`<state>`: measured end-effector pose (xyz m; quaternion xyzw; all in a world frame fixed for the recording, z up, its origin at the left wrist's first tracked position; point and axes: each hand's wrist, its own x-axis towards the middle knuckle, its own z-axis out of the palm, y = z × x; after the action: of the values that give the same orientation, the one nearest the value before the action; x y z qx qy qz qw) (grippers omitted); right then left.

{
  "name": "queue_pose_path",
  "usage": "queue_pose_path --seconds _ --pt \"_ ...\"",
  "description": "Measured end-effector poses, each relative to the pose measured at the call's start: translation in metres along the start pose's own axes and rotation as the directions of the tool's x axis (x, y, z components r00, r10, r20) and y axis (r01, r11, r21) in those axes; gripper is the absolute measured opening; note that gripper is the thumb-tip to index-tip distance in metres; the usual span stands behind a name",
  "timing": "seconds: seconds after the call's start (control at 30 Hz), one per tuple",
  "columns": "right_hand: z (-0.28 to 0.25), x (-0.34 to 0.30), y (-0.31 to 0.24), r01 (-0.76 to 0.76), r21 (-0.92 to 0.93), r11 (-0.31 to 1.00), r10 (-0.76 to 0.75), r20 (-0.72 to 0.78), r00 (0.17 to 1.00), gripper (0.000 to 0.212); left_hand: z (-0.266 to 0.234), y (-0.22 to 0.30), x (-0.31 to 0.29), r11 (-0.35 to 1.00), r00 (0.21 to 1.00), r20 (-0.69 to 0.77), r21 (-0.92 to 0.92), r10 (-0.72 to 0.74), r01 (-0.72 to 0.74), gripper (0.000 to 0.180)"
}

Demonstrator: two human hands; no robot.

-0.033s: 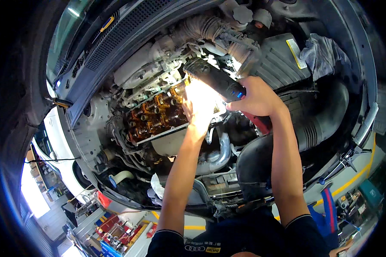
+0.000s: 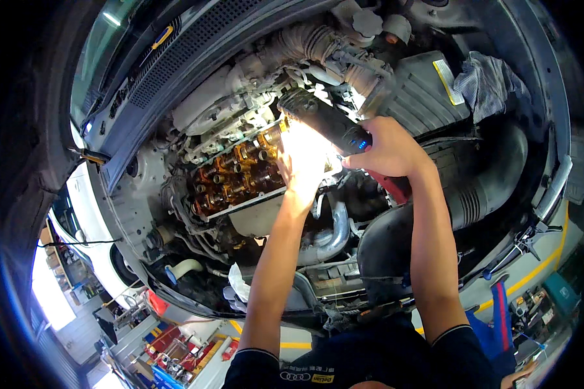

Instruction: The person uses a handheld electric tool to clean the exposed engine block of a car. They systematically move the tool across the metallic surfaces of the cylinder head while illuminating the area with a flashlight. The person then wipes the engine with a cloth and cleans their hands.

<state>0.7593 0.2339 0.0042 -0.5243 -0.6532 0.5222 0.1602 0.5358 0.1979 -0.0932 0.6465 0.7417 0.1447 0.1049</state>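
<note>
Oily amber-brown camshaft parts fill the uncovered cylinder head point(image 2: 230, 178) in the middle of the engine bay. My right hand point(image 2: 396, 149) is wrapped round a black work light point(image 2: 321, 118) with small blue indicator lights, held just above the right end of the cylinder head. Strong white light pours from it onto my left hand point(image 2: 297, 172). That hand reaches in at the right end of the head; glare washes out its fingers, so their pose and anything in them are lost. Below my right hand, part of a red object point(image 2: 396, 188) shows.
A ribbed black cover point(image 2: 422, 87) and a crumpled striped cloth point(image 2: 490, 84) lie at the far right. A thick black intake duct point(image 2: 389, 249) curves beside my right forearm. A silver pipe point(image 2: 334, 236) runs between my forearms. At lower left stands a cluttered bench point(image 2: 175, 353).
</note>
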Motion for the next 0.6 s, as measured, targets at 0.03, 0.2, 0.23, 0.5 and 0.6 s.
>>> queue_pose_path --seconds 0.03,0.2,0.23,0.5,0.6 --pt "0.001 0.001 -0.001 0.010 0.006 1.000 -0.010 0.005 1.000 0.045 0.002 -0.004 -0.002 0.999 1.000 -0.009 0.035 0.005 -0.005 0.022" --pt "0.001 0.001 0.005 0.004 0.011 1.000 -0.005 0.018 1.000 0.042 -0.012 0.005 -0.016 0.973 0.991 0.081 -0.211 0.108 -0.088 0.036" --pt "0.000 0.002 0.006 0.007 0.017 1.000 -0.007 0.014 1.000 0.042 -0.012 0.004 -0.016 0.971 0.985 0.046 -0.182 0.166 -0.155 0.034" --pt "-0.001 0.001 -0.002 -0.064 0.048 0.997 0.061 0.049 0.997 0.042 0.010 -0.001 -0.016 0.840 0.958 0.107 0.462 0.265 -0.284 0.025" --pt "0.002 0.001 0.003 -0.018 -0.022 1.000 0.018 -0.007 1.000 0.044 0.012 0.017 -0.003 0.891 0.977 0.213 0.445 -0.008 -0.089 0.021"
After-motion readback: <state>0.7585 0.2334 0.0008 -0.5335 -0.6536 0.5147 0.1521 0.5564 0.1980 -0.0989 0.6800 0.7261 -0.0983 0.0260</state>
